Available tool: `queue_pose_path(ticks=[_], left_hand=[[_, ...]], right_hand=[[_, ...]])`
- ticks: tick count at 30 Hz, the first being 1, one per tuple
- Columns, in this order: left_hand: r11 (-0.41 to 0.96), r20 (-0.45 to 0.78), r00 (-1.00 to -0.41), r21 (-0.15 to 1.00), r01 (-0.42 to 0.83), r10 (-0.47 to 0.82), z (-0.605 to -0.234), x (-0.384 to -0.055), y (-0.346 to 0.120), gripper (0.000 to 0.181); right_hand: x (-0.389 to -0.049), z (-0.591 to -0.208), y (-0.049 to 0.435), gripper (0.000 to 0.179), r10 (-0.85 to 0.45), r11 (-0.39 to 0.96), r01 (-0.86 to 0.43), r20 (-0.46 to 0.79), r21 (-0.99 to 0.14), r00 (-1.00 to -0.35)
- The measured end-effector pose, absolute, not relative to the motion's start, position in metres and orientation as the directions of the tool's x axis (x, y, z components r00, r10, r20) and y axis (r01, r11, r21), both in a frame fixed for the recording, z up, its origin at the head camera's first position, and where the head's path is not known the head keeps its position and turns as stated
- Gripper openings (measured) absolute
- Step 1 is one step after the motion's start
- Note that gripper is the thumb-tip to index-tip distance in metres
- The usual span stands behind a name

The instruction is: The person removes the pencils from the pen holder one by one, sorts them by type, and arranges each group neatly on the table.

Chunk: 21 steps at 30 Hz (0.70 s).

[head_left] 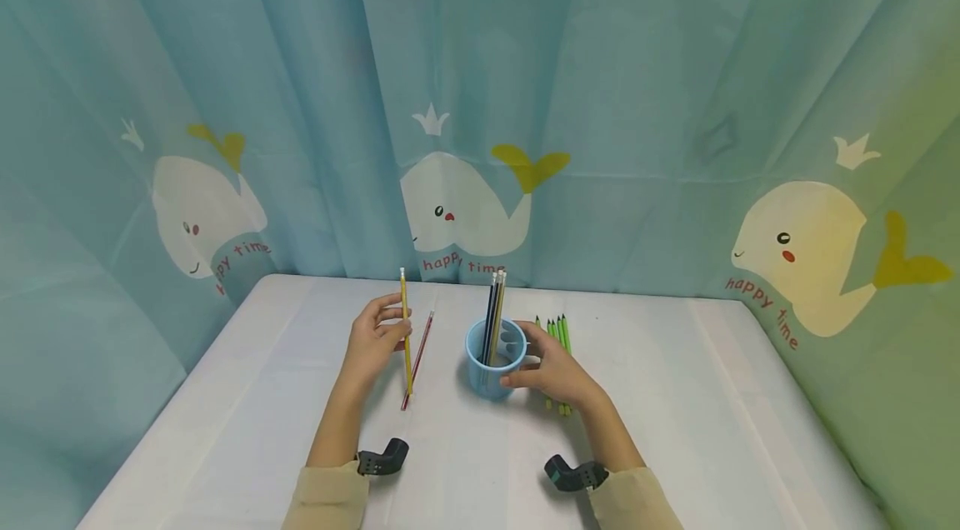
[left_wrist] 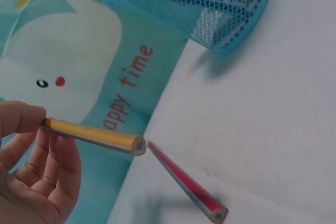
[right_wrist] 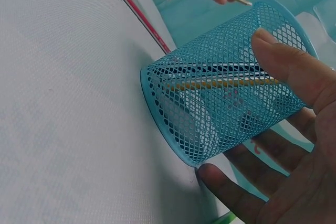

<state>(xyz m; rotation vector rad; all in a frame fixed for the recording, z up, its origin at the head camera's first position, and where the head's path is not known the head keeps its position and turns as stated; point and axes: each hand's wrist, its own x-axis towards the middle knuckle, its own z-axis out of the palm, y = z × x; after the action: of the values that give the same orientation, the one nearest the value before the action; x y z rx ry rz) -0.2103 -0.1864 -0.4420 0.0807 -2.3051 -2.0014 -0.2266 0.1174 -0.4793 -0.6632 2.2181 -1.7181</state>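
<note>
My left hand [head_left: 369, 345] pinches a yellow pencil [left_wrist: 100, 136] between thumb and fingers. In the head view the pencil is nearly upright, its white eraser end on top. A red pencil [head_left: 423, 347] lies on the table just right of that hand. A blue mesh pencil cup [right_wrist: 220, 98] stands in the middle, holding dark and yellow pencils [head_left: 497, 305], eraser ends up. My right hand [head_left: 561, 367] grips the cup from its right side, thumb on the near face and fingers round the far side. Part of the cup wall is hidden behind the thumb.
Several green pencils [head_left: 564, 338] lie side by side on the white table [head_left: 667, 413], partly behind the right hand. A blue-green curtain [head_left: 637, 97] with whale prints hangs behind the table. Black wrist cameras [head_left: 384, 458] sit on both wrists.
</note>
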Motion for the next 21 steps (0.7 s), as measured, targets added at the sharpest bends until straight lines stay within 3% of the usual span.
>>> queue_pose_path(ticks=[21], left_hand=[[0.341, -0.026, -0.991, 0.937, -0.069, -0.131, -0.467, -0.215, -0.193, 0.039]], right_hand=[[-0.227, -0.48, 0.118, 0.082, -0.497, 0.212, -0.205, 0.075, -0.956, -0.865]])
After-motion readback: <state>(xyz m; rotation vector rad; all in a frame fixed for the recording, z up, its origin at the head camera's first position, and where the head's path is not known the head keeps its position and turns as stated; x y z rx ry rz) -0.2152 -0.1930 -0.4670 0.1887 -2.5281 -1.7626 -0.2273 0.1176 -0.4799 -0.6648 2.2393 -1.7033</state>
